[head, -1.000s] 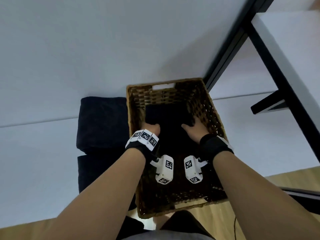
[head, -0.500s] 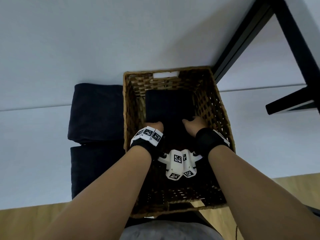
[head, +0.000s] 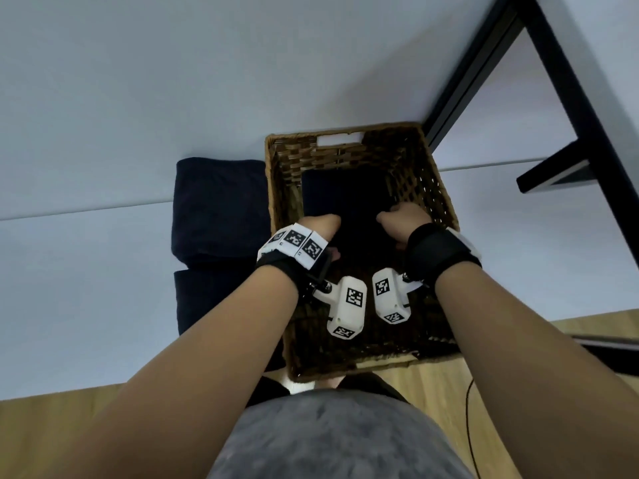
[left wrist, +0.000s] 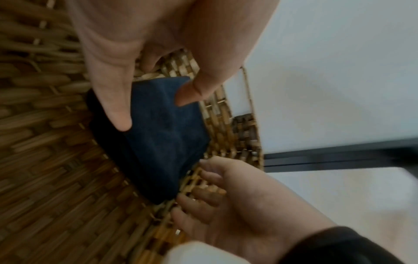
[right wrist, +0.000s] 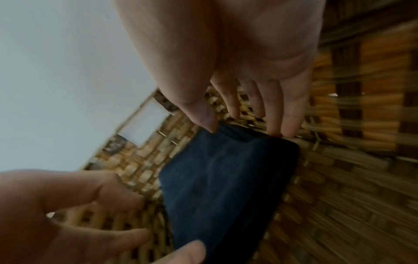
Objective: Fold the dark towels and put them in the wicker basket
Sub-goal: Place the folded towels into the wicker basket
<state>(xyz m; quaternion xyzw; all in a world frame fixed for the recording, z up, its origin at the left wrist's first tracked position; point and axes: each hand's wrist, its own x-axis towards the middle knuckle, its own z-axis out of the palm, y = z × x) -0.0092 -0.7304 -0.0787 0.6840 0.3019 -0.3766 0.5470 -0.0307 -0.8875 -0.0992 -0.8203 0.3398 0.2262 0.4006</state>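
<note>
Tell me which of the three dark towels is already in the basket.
The folded towel on the wicker basket floor, by both hands. The other two are stacked outside its left wall.

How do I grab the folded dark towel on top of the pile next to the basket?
Take the top folded towel by its two short ends, one hand each, coming from above. It lies flat on a second towel left of the wicker basket, so gripping both ends will likely keep the fold together. Both hands are still inside the basket.

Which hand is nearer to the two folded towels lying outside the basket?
Left. The left hand is in the basket, at the side next to the folded towels; the right hand is farther away.
</note>
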